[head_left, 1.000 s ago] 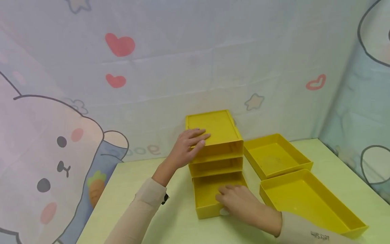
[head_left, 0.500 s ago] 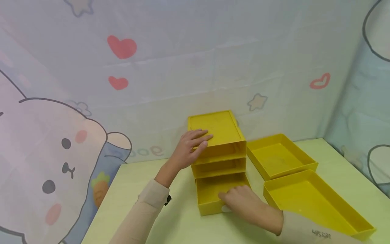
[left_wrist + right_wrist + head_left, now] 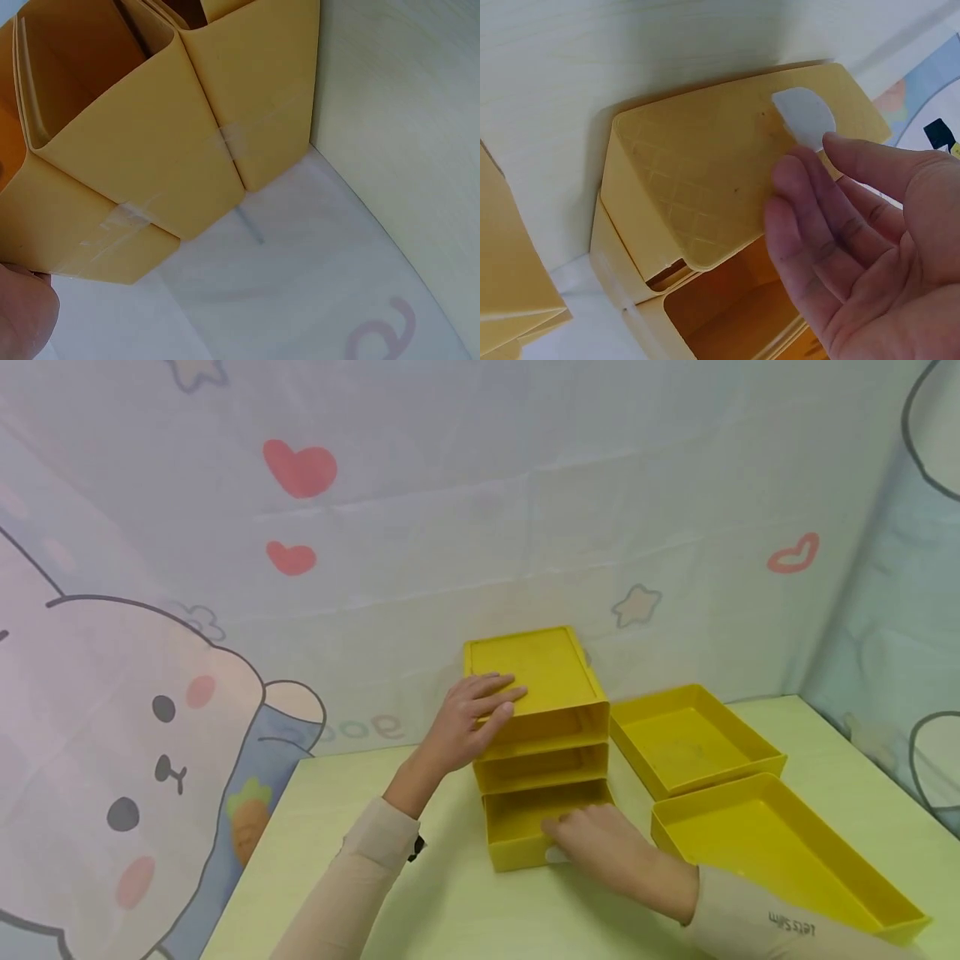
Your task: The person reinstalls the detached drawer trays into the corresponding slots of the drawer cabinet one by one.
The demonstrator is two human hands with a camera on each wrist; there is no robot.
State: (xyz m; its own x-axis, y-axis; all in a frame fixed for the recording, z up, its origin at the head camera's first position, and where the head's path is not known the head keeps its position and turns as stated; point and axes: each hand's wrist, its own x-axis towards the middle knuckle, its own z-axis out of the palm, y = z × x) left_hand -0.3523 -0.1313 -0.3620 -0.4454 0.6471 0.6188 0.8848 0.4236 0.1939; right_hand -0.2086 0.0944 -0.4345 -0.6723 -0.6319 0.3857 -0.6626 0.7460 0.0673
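Note:
A yellow drawer cabinet [image 3: 540, 752] stands on the table, with two vacant slots above a bottom drawer [image 3: 517, 855] that sticks out of its front. My left hand [image 3: 476, 718] rests on the cabinet's top [image 3: 536, 660] near the front left corner, fingers extended. At the bottom drawer's front is my right hand [image 3: 600, 847]. The right wrist view shows its loosely bent fingers against the drawer front [image 3: 682, 165], with the thumb tip right at the white half-round handle [image 3: 806, 116]. The left wrist view takes in the cabinet's taped side [image 3: 142, 150] and part of the left hand [image 3: 26, 307].
Two loose yellow drawers lie to the right of the cabinet, the farther one [image 3: 678, 752] and the nearer one [image 3: 780, 843], close together. A printed cloth backdrop [image 3: 450, 527] hangs right behind the light table [image 3: 442, 902].
The bottom drawer has slid farther into the cabinet, with my right hand moving along with it; its fingers no longer reach over into the drawer. My left hand stays on the cabinet top.

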